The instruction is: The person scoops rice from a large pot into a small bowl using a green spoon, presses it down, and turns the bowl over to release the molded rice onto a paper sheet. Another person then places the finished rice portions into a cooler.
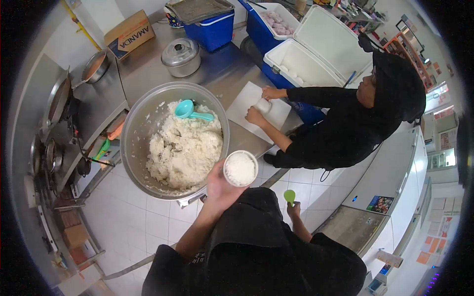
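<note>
My left hand is wrapped round a white cup filled with white rice, close to the near rim of a large metal pot. Inside the pot lies a heap of cooked rice, and a turquoise scoop rests on top of it at the back. Lower right, my right hand grips a green spoon by its handle, away from the pot and above the floor.
A co-worker at the right presses something white on a white board. Behind the pot stand a lidded pot, a blue cooler and open coolers. Pans line the left.
</note>
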`<state>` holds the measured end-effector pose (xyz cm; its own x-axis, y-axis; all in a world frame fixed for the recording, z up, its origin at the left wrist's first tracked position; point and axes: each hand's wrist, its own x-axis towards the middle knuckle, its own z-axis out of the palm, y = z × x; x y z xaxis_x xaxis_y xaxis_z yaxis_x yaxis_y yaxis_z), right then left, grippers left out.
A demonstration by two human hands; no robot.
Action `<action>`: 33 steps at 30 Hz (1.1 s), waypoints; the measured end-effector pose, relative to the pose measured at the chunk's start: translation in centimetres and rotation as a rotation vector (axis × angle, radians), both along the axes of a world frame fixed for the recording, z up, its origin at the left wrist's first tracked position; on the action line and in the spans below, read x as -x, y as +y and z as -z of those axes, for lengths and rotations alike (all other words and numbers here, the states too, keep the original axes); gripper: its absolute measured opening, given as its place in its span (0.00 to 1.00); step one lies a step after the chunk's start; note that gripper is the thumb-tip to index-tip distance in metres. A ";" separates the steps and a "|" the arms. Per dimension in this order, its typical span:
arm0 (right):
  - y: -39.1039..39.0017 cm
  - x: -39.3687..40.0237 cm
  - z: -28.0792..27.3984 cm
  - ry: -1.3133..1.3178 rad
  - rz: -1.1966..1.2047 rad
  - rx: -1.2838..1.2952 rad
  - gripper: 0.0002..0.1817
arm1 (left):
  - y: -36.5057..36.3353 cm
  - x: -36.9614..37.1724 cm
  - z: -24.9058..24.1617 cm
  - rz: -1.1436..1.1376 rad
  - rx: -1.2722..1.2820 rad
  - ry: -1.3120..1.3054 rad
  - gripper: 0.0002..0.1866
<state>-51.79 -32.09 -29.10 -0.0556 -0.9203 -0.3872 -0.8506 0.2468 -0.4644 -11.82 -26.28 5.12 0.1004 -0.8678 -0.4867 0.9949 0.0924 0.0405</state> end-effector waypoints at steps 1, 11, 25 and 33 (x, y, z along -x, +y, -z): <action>0.0 0.2 -0.3 -0.001 0.064 -0.044 0.28 | -1.0 0.2 0.8 0.007 0.032 0.007 0.27; 0.3 3.7 -2.2 0.042 0.227 0.020 0.28 | -14.7 1.6 9.7 -0.124 -0.042 -0.062 0.22; 11.1 14.7 0.5 0.138 0.353 -0.144 0.31 | -32.2 -2.2 23.2 -0.090 -0.542 -2.318 0.31; -2.1 5.3 -3.2 -0.265 0.128 0.040 0.19 | -14.3 2.9 8.2 -0.105 -0.272 -1.675 0.35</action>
